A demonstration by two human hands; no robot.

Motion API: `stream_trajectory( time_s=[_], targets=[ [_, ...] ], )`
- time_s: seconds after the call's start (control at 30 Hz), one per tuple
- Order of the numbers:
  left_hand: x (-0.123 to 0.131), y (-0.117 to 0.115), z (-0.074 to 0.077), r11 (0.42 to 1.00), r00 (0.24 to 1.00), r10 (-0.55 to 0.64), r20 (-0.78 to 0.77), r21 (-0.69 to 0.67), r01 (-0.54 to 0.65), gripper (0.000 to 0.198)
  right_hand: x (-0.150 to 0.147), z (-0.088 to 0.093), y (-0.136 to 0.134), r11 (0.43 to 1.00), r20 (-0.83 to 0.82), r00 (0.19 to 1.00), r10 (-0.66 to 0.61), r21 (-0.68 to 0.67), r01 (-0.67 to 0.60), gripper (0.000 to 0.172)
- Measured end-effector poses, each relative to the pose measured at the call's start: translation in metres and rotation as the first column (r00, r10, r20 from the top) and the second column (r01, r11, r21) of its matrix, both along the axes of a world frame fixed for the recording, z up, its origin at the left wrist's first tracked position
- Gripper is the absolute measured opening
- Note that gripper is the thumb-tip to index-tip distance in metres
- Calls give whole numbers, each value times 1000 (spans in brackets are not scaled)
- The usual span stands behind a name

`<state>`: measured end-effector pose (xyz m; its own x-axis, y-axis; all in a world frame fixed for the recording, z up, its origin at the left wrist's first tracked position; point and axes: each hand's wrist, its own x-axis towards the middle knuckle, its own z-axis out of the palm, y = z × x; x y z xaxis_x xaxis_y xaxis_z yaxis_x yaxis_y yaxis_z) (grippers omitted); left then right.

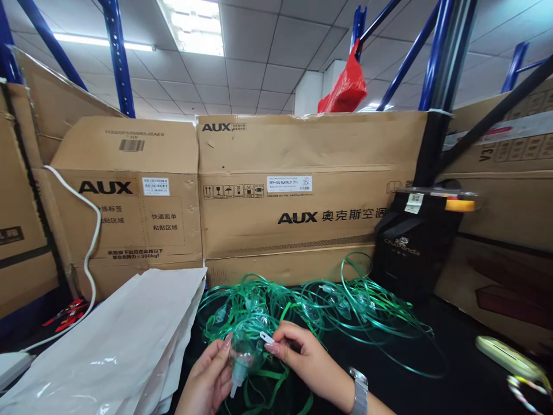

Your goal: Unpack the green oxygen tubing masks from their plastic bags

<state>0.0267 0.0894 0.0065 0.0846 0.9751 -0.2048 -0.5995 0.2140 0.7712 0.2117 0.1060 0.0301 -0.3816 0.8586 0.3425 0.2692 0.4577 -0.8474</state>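
Mask (245, 349) in the left grip (211, 372), white tab in the right

The left grip is closed on the near-left edge of the clear mask, thumb and fingers pinching it; the mask's pale nozzle points down toward the wearer. The right grip (298, 349) pinches the white tab (265, 336) between thumb and forefinger, at the mask's upper right; whether tab and mask touch, I cannot tell. A watch (360, 392) circles the right wrist.

Beneath and beside the mask lie green straps (272, 374). Just beyond, green tubing (276, 297) lies heaped in loose loops on the black tabletop (415, 397), with more clear pieces among it. White bags (116, 340) lie stacked to the left, a white cord (86, 266) beyond them. A pouch (510, 354) lies at far right. Behind the tubing stand a wide carton (302, 150), a narrower carton (129, 219) on its left, and a black bag (415, 271) on the right.
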Motion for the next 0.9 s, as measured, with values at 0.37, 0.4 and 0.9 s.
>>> stream_trajectory(
  time_s=[0.37,0.4,0.9],
  targets=[
    [3,0,2,992,993,6,-117,126,9,35,8,-2,6,930,-126,959,254,-240,-278,37],
    [2,0,3,992,991,8,-136,128,10,35,8,-1,6,936,-101,958,267,-211,-283,36],
    [0,0,-5,947,915,135,-381,320,-7,36,3,-3,0,824,-298,922,247,-437,-361,33]
  ],
)
